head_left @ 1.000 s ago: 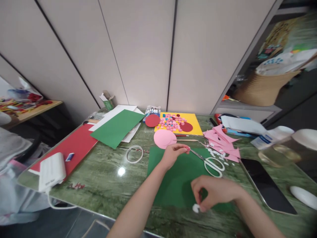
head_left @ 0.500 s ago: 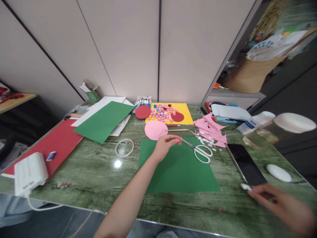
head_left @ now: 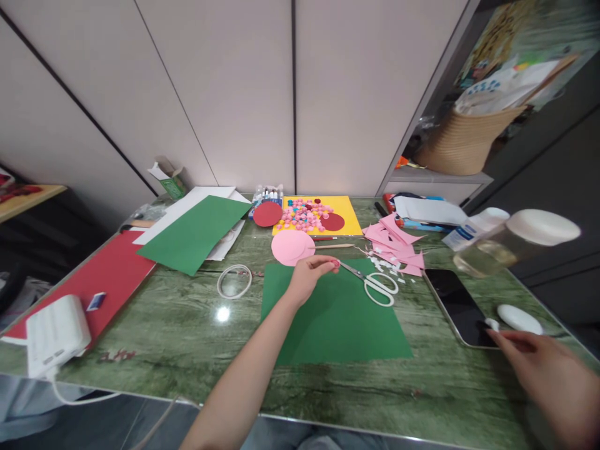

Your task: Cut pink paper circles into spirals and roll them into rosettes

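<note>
My left hand [head_left: 304,276] is closed in a pinch on a small red-and-pink round piece [head_left: 335,264], held over the upper part of a green sheet [head_left: 337,325]. White-handled scissors [head_left: 382,289] lie on that sheet, blades pointing toward my left fingertips. Off to the right, my right hand [head_left: 548,369] pinches a small white piece that looks like an earbud [head_left: 492,324]. It is above the lower right edge of a black phone [head_left: 457,306], near a white oval case [head_left: 520,319]. A pink paper circle [head_left: 290,247] lies behind my left hand.
Colourful beads [head_left: 307,214] sit on a yellow sheet [head_left: 349,206] at the back. Pink scraps [head_left: 394,244] and a lidded clear container [head_left: 497,250] are on the right. A tape roll [head_left: 234,282], green paper [head_left: 199,231], red paper [head_left: 117,269] and a power bank [head_left: 59,331] occupy the left.
My right hand has moved up and to the right with the white earbud, from beside the phone's lower corner toward the oval case. My left hand keeps its pinch in place.
</note>
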Action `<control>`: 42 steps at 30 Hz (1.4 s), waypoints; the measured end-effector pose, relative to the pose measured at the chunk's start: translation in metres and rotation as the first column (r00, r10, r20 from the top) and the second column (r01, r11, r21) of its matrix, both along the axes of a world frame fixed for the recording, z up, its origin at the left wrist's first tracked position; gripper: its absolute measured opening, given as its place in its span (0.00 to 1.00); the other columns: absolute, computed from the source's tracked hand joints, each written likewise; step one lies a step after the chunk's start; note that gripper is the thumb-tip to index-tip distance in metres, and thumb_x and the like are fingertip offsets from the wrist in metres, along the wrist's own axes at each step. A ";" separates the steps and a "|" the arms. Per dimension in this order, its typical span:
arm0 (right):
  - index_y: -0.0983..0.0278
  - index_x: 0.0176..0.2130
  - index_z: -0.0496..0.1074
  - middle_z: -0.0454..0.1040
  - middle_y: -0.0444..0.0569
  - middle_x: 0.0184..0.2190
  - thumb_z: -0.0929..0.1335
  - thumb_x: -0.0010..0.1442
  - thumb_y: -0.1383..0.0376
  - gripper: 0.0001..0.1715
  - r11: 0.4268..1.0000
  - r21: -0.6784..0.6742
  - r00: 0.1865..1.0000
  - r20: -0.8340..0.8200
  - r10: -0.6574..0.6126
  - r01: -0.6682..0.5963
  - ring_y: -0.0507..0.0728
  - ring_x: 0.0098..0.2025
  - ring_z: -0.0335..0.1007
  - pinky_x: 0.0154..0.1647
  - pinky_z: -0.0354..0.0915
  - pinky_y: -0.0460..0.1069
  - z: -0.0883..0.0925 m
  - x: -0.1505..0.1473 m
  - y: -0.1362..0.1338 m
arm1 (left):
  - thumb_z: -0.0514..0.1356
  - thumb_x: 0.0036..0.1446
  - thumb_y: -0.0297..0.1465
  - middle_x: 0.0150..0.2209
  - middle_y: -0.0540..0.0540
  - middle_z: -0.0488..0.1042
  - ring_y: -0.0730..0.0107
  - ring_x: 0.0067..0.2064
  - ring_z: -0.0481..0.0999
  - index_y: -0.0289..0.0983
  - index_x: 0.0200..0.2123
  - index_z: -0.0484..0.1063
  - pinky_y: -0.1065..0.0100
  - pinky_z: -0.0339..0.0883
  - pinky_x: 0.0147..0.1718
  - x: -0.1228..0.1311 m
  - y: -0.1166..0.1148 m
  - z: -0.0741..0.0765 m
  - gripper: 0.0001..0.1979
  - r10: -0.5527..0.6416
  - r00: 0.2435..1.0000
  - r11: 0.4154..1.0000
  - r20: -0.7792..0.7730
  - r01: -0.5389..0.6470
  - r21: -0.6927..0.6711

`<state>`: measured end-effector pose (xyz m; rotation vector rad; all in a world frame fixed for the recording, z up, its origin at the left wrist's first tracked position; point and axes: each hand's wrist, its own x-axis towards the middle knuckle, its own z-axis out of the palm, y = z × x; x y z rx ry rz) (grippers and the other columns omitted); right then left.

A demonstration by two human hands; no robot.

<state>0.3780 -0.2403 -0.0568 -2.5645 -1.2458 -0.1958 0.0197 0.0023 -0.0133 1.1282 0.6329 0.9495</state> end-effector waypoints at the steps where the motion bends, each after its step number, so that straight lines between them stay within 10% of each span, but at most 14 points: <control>1: 0.58 0.29 0.70 0.73 0.55 0.32 0.61 0.49 0.45 0.21 1.000 -0.013 1.000 -0.023 -0.008 0.007 0.65 0.30 0.71 0.26 0.63 0.55 0.003 -0.002 0.003 | 0.63 0.45 0.31 0.31 0.46 0.77 0.72 0.31 0.74 0.34 0.31 0.76 0.67 0.65 0.39 0.000 0.000 0.001 0.09 0.000 1.000 1.000 0.003 0.000 0.001; 7: 0.58 0.28 0.70 0.73 0.59 0.35 0.62 0.48 0.45 0.21 0.999 0.044 0.999 -0.051 -0.008 0.010 0.67 0.33 0.69 0.28 0.61 0.56 0.034 -0.022 0.019 | 0.63 0.45 0.31 0.31 0.46 0.77 0.71 0.32 0.74 0.34 0.30 0.76 0.66 0.66 0.38 -0.001 -0.005 0.009 0.08 -0.029 0.999 0.999 0.025 0.029 0.013; 12: 0.59 0.31 0.70 0.74 0.55 0.34 0.65 0.52 0.51 0.15 0.959 0.255 0.970 -0.174 0.168 -0.121 0.61 0.31 0.67 0.32 0.60 0.54 0.082 -0.093 0.070 | 0.64 0.45 0.31 0.31 0.46 0.78 0.70 0.33 0.75 0.35 0.30 0.76 0.66 0.66 0.38 0.000 -0.014 0.016 0.07 -0.078 0.997 0.996 0.026 0.077 0.041; 18: 0.61 0.36 0.71 0.73 0.48 0.32 0.65 0.54 0.53 0.15 0.766 0.441 0.374 -0.686 0.624 -0.468 0.57 0.34 0.68 0.35 0.62 0.50 0.108 -0.188 0.147 | 0.64 0.44 0.31 0.31 0.46 0.78 0.67 0.34 0.76 0.35 0.29 0.76 0.65 0.67 0.39 -0.002 -0.022 0.024 0.06 -0.080 0.996 0.991 -0.046 0.085 0.106; 24: 0.62 0.32 0.70 0.71 0.44 0.29 0.69 0.52 0.58 0.10 0.740 0.613 0.064 -0.757 0.651 -0.277 0.54 0.34 0.68 0.37 0.63 0.48 0.084 -0.205 0.157 | 0.64 0.44 0.29 0.30 0.47 0.78 0.70 0.33 0.76 0.36 0.28 0.77 0.67 0.68 0.39 -0.001 -0.023 0.024 0.05 -0.149 0.988 0.984 -0.026 0.151 0.099; 42: 0.62 0.30 0.70 0.72 0.44 0.28 0.70 0.50 0.59 0.09 0.731 0.620 0.073 -0.746 0.661 -0.285 0.54 0.33 0.69 0.36 0.64 0.48 0.079 -0.197 0.150 | 0.65 0.43 0.29 0.29 0.47 0.77 0.70 0.32 0.74 0.36 0.27 0.77 0.66 0.66 0.40 0.004 -0.026 0.020 0.05 -0.211 0.977 0.977 -0.012 0.211 0.010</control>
